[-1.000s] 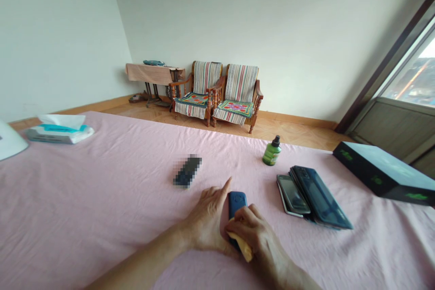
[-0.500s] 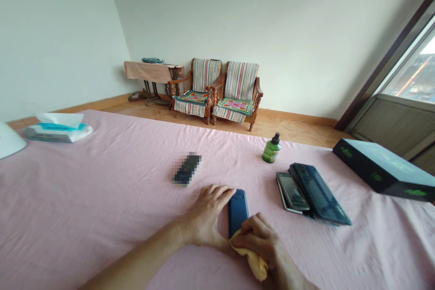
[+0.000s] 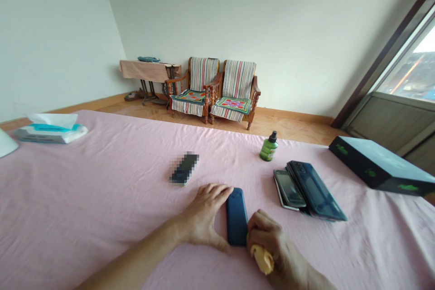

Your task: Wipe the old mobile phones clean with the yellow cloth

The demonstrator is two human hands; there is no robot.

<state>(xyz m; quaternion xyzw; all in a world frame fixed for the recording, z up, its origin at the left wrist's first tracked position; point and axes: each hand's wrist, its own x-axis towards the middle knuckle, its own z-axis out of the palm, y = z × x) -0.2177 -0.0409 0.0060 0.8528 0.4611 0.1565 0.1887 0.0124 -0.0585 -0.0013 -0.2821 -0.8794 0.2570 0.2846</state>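
Observation:
A dark blue mobile phone (image 3: 237, 217) lies back side up on the pink cloth, its camera ring at the far end. My left hand (image 3: 205, 217) spans its left side, the forefinger at the top corner and the thumb by the bottom corner, bracing it. My right hand (image 3: 272, 240) is closed around a crumpled yellow cloth (image 3: 261, 259), at the phone's lower right edge. Much of the yellow cloth is hidden in the fist. Beyond my left hand lies another dark phone (image 3: 184, 168), blurred by pixelation.
To the right lie a small silver-edged phone (image 3: 288, 189) and a stack of larger dark phones (image 3: 316, 190). A green spray bottle (image 3: 268, 147) stands behind them. A black box (image 3: 384, 165) is at far right, a wipes pack (image 3: 50, 133) at far left. Two wooden armchairs (image 3: 233, 86) stand beyond.
My right hand has slid with the yellow cloth off the phone's lower end to its right side, uncovering the phone's whole back. My left hand keeps its place; the view has shifted slightly.

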